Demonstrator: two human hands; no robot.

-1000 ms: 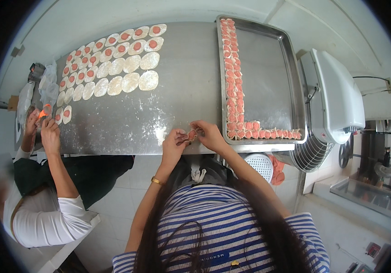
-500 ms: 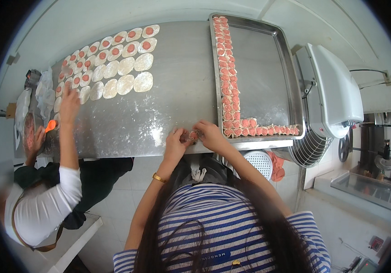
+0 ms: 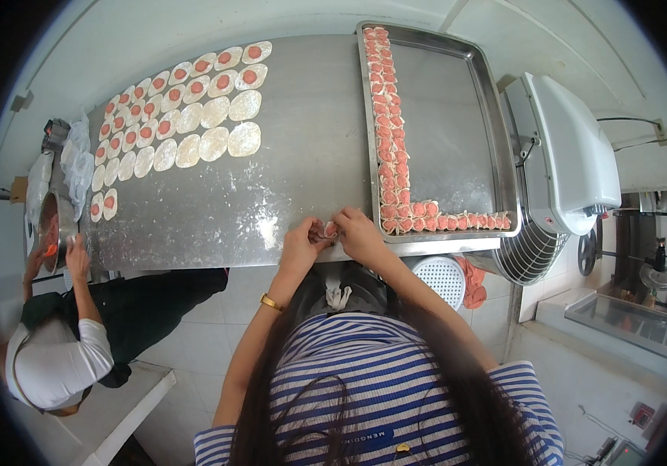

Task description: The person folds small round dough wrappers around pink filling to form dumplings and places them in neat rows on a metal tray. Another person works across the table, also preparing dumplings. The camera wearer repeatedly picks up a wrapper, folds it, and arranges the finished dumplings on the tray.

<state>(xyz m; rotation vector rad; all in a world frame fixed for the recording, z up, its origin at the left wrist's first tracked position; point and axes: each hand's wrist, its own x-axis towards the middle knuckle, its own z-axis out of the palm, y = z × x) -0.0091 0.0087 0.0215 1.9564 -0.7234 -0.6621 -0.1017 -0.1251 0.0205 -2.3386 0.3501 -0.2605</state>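
Taking your two hands as the middle of the clock and twelve as straight ahead, the dumpling (image 3: pixel 330 230) is right at the centre, held near the front edge of the surface (image 3: pixel 302 116). Your left hand (image 3: pixel 300 245) and right hand (image 3: pixel 357 231) meet over it, and each grip is pinching the dumpling by its wrapper, the fingertips bent in close; they hide most of the folds, so you cannot tell from here how far the pleats go round.

To do this well, gather the edge in small, even tucks, turning the dumpling a little between each, and press the dough, not the meat. A light pinch should spare the thin wrapper from tearing; too hard a squeeze may push the pink filling out.

Just beside you at nine o'clock, a flour patch (image 3: pixel 267 229) whitens the surface; dry fingertips would likely stick less.

Close by at three o'clock, the near row of pieces (image 3: pixel 450 223) lines the tray (image 3: pixel 446 124), a good guide to shape: pink in the middle, dough ruffled around.

Farther out, toward half past ten, lie plain wrappers (image 3: pixel 244 140), and beyond them meat-topped wrappers (image 3: pixel 256 52). Well away at nine o'clock, a co-worker (image 3: pixel 62 353) is at the bowl (image 3: pixel 67 225).
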